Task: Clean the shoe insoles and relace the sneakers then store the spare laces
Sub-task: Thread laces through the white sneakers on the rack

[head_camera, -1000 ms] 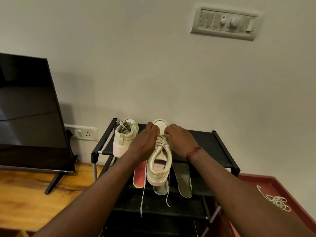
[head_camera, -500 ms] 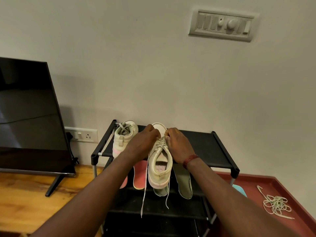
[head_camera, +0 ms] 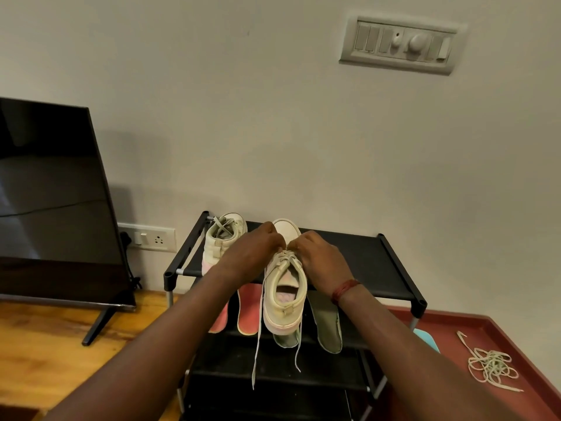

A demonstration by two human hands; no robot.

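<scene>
A cream sneaker (head_camera: 284,302) lies heel toward me at the front of a black shoe rack's top shelf (head_camera: 358,259). My left hand (head_camera: 252,253) and my right hand (head_camera: 318,259) meet over its laces, fingers curled and pinching the shoelace (head_camera: 283,257) near the toe. Two loose lace ends (head_camera: 256,350) hang below the heel. A second cream sneaker (head_camera: 223,238) stands at the shelf's left. On the lower shelf lie pink insoles (head_camera: 249,311) and green insoles (head_camera: 326,326). A tangle of spare laces (head_camera: 491,367) rests on a red surface at the right.
A black TV (head_camera: 51,202) stands on a wooden surface (head_camera: 45,344) at the left, its stand leg close to the rack. A wall socket (head_camera: 151,238) sits behind. A switch panel (head_camera: 400,45) is high on the wall. A light-blue object (head_camera: 428,338) peeks beside my right forearm.
The view has tilted down slightly. Both hands stay on the laces near the toe, shifting slightly; the sneaker has barely moved.
</scene>
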